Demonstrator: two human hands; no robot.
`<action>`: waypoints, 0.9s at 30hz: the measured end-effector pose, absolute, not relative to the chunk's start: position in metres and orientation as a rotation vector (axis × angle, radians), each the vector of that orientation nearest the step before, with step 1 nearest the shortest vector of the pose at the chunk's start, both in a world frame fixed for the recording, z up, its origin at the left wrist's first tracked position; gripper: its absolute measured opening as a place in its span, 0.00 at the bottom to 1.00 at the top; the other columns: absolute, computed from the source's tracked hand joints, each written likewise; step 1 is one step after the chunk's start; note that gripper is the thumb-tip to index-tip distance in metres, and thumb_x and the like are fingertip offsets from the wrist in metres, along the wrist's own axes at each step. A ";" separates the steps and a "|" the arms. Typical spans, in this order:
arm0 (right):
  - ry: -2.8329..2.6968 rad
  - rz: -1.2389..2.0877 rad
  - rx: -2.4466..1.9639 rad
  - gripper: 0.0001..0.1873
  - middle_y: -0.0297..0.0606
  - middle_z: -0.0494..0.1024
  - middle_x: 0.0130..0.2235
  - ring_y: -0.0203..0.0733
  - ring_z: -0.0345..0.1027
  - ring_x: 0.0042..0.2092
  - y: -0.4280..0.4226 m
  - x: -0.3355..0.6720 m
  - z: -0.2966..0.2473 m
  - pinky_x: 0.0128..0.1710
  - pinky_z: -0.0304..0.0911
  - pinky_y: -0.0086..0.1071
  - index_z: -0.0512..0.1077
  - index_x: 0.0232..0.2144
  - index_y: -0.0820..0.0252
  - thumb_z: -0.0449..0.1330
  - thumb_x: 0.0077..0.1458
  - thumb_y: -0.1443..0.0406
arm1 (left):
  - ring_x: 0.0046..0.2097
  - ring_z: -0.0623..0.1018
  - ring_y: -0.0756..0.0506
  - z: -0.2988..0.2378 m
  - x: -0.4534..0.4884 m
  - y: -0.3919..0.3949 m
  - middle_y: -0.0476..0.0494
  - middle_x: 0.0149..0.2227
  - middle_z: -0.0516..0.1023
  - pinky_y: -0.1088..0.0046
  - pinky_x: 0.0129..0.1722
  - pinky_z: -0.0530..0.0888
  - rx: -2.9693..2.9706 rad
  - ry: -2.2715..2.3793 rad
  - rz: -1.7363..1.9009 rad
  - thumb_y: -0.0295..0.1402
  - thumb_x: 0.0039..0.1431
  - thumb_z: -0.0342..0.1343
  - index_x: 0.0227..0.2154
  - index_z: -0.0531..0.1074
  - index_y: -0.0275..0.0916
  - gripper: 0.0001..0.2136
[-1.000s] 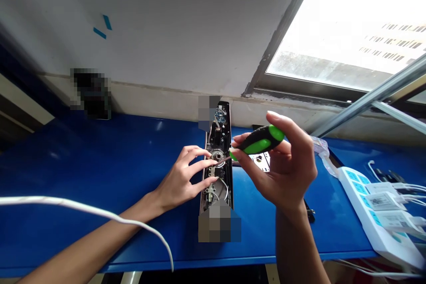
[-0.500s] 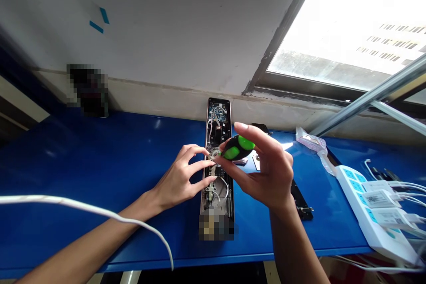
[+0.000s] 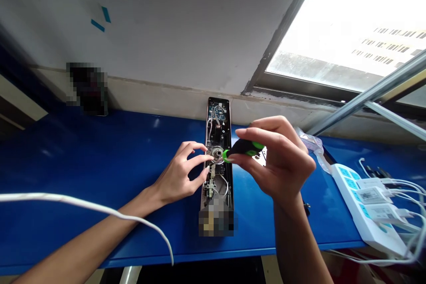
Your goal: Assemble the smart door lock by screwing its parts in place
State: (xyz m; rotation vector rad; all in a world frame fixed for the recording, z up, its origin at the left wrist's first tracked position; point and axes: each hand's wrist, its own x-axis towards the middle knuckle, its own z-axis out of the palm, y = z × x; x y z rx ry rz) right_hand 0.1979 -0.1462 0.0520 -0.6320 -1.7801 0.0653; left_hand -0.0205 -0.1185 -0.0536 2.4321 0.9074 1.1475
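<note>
"Your right hand (image 3: 279,159)?"
"Fingers closed round the black-and-green screwdriver (image 3: 245,147)."
"Your left hand (image 3: 181,173)?"
"Fingers parted, tips over the open housing (image 3: 227,138); firm contact cannot be told."
"Housing position?"
"On the blue table (image 3: 133,151), pointing away from you."

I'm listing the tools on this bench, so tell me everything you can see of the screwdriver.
The screwdriver has a thick black handle with bright green patches and a green collar, rubbery or plastic by its look. The right hand grips that handle between thumb and fingers. It slants down and leftward over the open case, its thin shaft reaching toward the left hand's fingertips. What the tip touches is too small to tell.
</note>
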 end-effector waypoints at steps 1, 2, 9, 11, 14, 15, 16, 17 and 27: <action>-1.787 0.033 -0.666 0.25 0.38 0.79 0.44 0.39 0.76 0.39 -0.147 0.198 0.053 0.35 0.78 0.35 0.81 0.55 0.48 0.72 0.56 0.71 | 0.58 0.72 0.38 -0.053 -0.020 -0.119 0.39 0.54 0.74 0.55 0.58 0.77 2.429 0.908 1.157 0.28 0.68 0.58 0.50 0.79 0.41 0.11; -1.801 0.024 -0.701 0.23 0.40 0.79 0.46 0.41 0.77 0.42 -0.147 0.198 0.053 0.38 0.79 0.37 0.80 0.56 0.48 0.68 0.60 0.70 | 0.57 0.72 0.38 -0.053 -0.020 -0.118 0.39 0.54 0.74 0.55 0.57 0.77 2.428 0.908 1.168 0.27 0.68 0.58 0.50 0.79 0.41 0.11; -1.697 0.145 -0.648 0.22 0.39 0.85 0.48 0.47 0.81 0.45 -0.146 0.202 0.049 0.41 0.81 0.45 0.81 0.55 0.47 0.68 0.60 0.71 | 0.53 0.74 0.40 -0.053 -0.019 -0.117 0.39 0.52 0.76 0.56 0.55 0.78 2.432 0.932 1.207 0.26 0.68 0.56 0.49 0.79 0.40 0.11; -1.678 0.072 -0.644 0.22 0.37 0.82 0.42 0.43 0.79 0.40 -0.144 0.203 0.049 0.35 0.80 0.40 0.83 0.51 0.46 0.75 0.54 0.68 | 0.53 0.74 0.40 -0.054 -0.019 -0.117 0.39 0.52 0.76 0.56 0.55 0.78 2.431 0.937 1.203 0.26 0.69 0.56 0.49 0.79 0.40 0.11; -1.741 0.048 -0.701 0.18 0.41 0.82 0.49 0.46 0.80 0.46 -0.144 0.201 0.052 0.44 0.81 0.43 0.81 0.55 0.46 0.66 0.64 0.65 | 0.53 0.74 0.40 -0.056 -0.019 -0.117 0.39 0.52 0.76 0.56 0.55 0.78 2.429 0.947 1.205 0.26 0.69 0.56 0.49 0.80 0.41 0.11; -1.768 0.081 -0.707 0.19 0.41 0.82 0.53 0.48 0.80 0.51 -0.144 0.200 0.052 0.49 0.81 0.47 0.78 0.58 0.46 0.61 0.68 0.66 | 0.53 0.74 0.40 -0.056 -0.019 -0.117 0.39 0.52 0.76 0.56 0.55 0.78 2.428 0.950 1.206 0.26 0.69 0.56 0.49 0.80 0.41 0.11; -1.787 0.126 -0.703 0.21 0.41 0.82 0.56 0.49 0.80 0.54 -0.145 0.199 0.053 0.52 0.80 0.50 0.77 0.60 0.46 0.57 0.70 0.68 | 0.53 0.74 0.40 -0.056 -0.019 -0.117 0.39 0.52 0.76 0.56 0.55 0.78 2.428 0.953 1.208 0.26 0.69 0.56 0.49 0.80 0.41 0.11; -1.788 0.163 -0.687 0.23 0.40 0.82 0.57 0.50 0.80 0.55 -0.145 0.198 0.053 0.53 0.80 0.52 0.76 0.61 0.45 0.57 0.69 0.70 | 0.53 0.74 0.40 -0.056 -0.019 -0.117 0.39 0.52 0.76 0.56 0.55 0.78 2.428 0.955 1.209 0.26 0.69 0.56 0.49 0.80 0.41 0.11; -1.796 0.122 -0.703 0.22 0.42 0.81 0.55 0.47 0.79 0.52 -0.143 0.197 0.054 0.52 0.80 0.48 0.76 0.61 0.47 0.55 0.70 0.69 | 0.53 0.76 0.41 -0.058 -0.018 -0.119 0.39 0.53 0.75 0.57 0.56 0.79 2.407 0.955 1.194 0.26 0.69 0.56 0.49 0.79 0.40 0.11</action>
